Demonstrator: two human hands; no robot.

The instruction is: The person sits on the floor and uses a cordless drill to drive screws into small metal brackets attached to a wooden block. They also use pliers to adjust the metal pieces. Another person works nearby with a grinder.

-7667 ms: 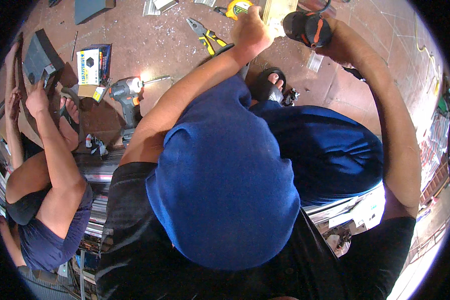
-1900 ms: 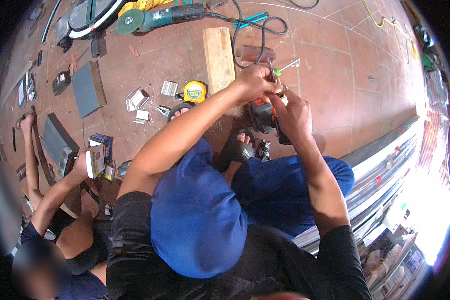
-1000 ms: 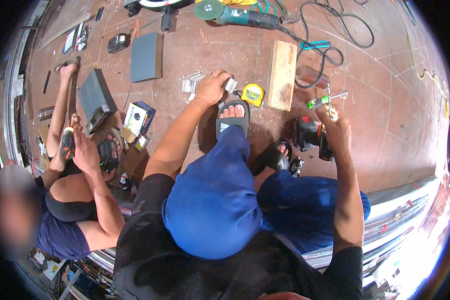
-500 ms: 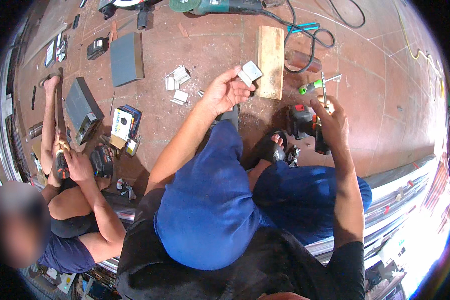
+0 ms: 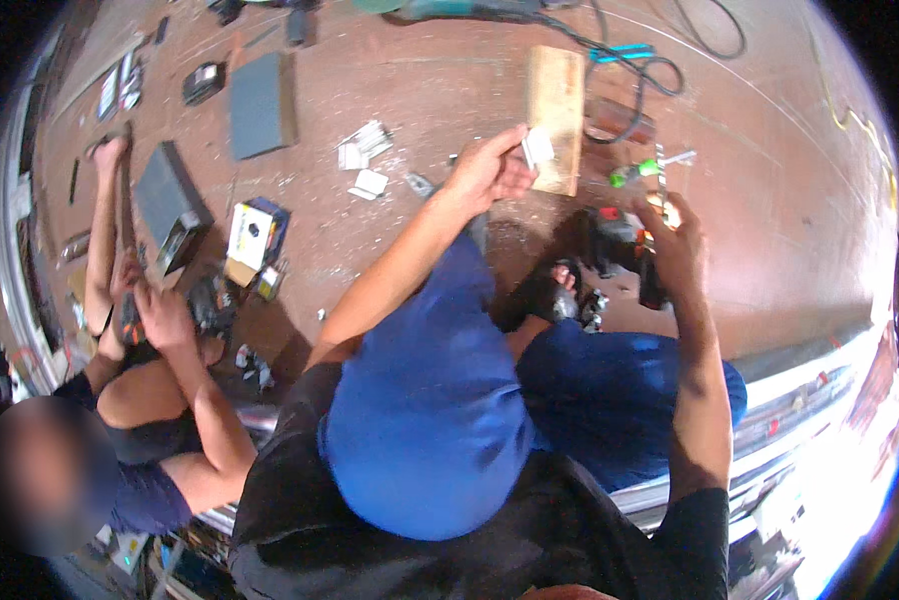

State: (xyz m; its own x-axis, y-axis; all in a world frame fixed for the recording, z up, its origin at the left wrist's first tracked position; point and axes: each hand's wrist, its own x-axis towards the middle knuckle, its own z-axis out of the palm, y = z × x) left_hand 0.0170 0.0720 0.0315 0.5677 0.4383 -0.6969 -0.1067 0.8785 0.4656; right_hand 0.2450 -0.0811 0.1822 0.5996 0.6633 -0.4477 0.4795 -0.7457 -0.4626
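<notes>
The left arm is stretched out over the floor [image 5: 410, 95], and the left hand [image 5: 490, 172] is turned with its palm partly up. A small silver metal piece [image 5: 538, 150] is pinched by the thumb and fingers. It is seen over the left edge of the wooden board [image 5: 562, 105]; whether the board is touched cannot be told. The right arm is reached forward too. The front end of the drill [image 5: 654, 285] is gripped by the right hand [image 5: 680, 245], and the shiny drill bit [image 5: 661, 165] is pointed away from the body, just beside the green-handled screwdriver [image 5: 634, 176].

Compared with half a second ago, the metal piece is brought farther right, from just beside the board to over its edge, and is tipped more. The drill is kept in the same grip.
</notes>
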